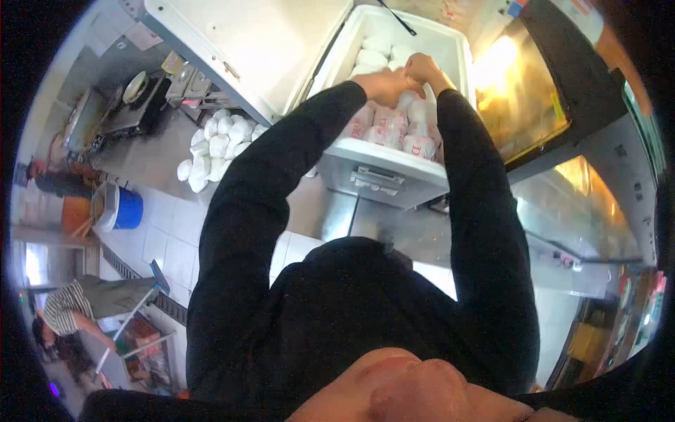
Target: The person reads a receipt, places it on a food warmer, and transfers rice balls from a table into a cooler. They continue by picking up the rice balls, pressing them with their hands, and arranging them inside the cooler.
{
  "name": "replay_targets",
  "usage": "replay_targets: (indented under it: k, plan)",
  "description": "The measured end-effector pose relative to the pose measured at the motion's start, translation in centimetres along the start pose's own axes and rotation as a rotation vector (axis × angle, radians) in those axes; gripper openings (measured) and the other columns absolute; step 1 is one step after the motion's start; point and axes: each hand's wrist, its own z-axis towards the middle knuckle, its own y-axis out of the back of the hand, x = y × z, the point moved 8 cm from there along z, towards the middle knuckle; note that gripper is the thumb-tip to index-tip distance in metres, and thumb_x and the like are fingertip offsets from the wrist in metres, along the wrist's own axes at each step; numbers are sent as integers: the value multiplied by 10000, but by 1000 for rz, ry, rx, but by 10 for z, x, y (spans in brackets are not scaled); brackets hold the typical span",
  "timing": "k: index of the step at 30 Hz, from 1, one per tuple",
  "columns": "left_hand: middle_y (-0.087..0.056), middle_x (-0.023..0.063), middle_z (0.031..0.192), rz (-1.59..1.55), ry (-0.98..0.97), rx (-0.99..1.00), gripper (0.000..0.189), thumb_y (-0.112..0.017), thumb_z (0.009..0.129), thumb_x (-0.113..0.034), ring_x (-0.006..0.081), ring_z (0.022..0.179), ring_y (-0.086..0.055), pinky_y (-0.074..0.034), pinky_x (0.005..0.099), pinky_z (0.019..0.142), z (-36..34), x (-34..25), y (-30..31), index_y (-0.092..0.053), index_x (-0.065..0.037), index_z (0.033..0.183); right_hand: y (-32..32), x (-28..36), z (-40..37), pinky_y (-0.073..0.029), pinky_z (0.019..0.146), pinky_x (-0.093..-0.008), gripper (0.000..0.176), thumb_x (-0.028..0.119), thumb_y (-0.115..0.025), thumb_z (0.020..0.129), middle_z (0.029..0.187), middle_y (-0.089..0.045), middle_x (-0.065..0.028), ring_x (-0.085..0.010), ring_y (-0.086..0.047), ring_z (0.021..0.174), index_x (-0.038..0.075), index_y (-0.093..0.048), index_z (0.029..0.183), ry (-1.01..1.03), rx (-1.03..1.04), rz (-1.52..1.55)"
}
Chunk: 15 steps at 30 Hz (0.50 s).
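Both left hand [387, 87] and right hand [423, 68] — grips unclear — over bagged bundles [389, 128] in white chest [380, 154]

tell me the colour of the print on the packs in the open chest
The print on the packs is red, best seen in the head view.

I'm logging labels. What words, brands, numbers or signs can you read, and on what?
Perhaps "D", red, on a wrapped bundle; its other print is blurred.
Front label on the open chest: too blurred to read.
Marks on the dark panel: too small.
Wall papers: nothing legible.
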Motion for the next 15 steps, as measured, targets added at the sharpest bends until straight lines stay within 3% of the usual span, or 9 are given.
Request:
replay_targets:
  k: [2,3,4,5,7,8,11,13,15]
  plan:
    - [-452,129,1299,-48,-6,30,616,-725,692,-41,350,1141,-501,-442,446,959,21,19,-24,-525,-261,1231,41,2,-31,-514,645,-387,353,393,-758,702,851,-679,-133,-306,-646,760,68,-641,772,31,-421,259]
    - [-467,120,1281,-98,-34,82,662,-734,692,-61,336,1128,-510,-448,459,951,25,16,-31,-488,-275,1268,41,-3,-24,-514,645,-387,353,393,-758,702,851,-679,-133,-306,-646,760,68,-641,772,54,-420,260]
    - [-439,148,1294,183,15,145,680,-715,723,-92,369,1128,-494,-450,483,939,27,18,-44,-447,-298,1312,44,-11,-23,-514,677,-391,342,400,-746,721,867,-681,-126,-302,-646,782,76,-649,774,91,-512,251]
    - [-439,148,1294,191,32,151,680,-715,723,-92,369,1128,-494,-450,483,939,27,26,-46,-447,-298,1312,47,-14,-21,-515,708,-394,333,406,-734,739,884,-684,-119,-298,-646,804,85,-657,776,124,-606,247]
    - [-392,183,1324,243,-6,-10,684,-696,778,-178,405,1161,-454,-440,494,945,22,36,-47,-390,-340,1368,56,-12,-33,-509,753,-395,331,413,-731,740,905,-683,-114,-289,-646,842,94,-667,799,76,-576,278]
    - [-340,215,1359,221,-16,2,602,-598,863,-369,438,1221,-397,-407,524,978,24,45,-53,-340,-374,1407,57,-10,-36,-507,787,-408,321,421,-717,751,929,-689,-112,-299,-647,884,115,-688,845,86,-518,324]
    - [-312,197,1410,227,75,71,566,-449,901,-551,436,1276,-353,-353,573,1012,24,31,-61,-315,-384,1425,43,-3,-34,-506,812,-418,333,441,-703,758,927,-696,-104,-294,-651,913,136,-707,892,158,-471,380]
    - [-265,172,1473,213,77,70,555,-347,919,-588,430,1321,-313,-298,620,1030,22,26,-71,-299,-392,1437,32,0,-37,-505,810,-417,356,456,-705,750,940,-690,-119,-309,-648,907,129,-706,888,87,-238,543]
    - [-226,150,1512,416,99,177,548,-376,927,-538,417,1359,-264,-269,627,1048,25,32,-78,-274,-408,1449,28,1,-8,-484,849,-422,388,458,-677,774,991,-668,-160,-344,-619,955,98,-694,919,424,-482,178]
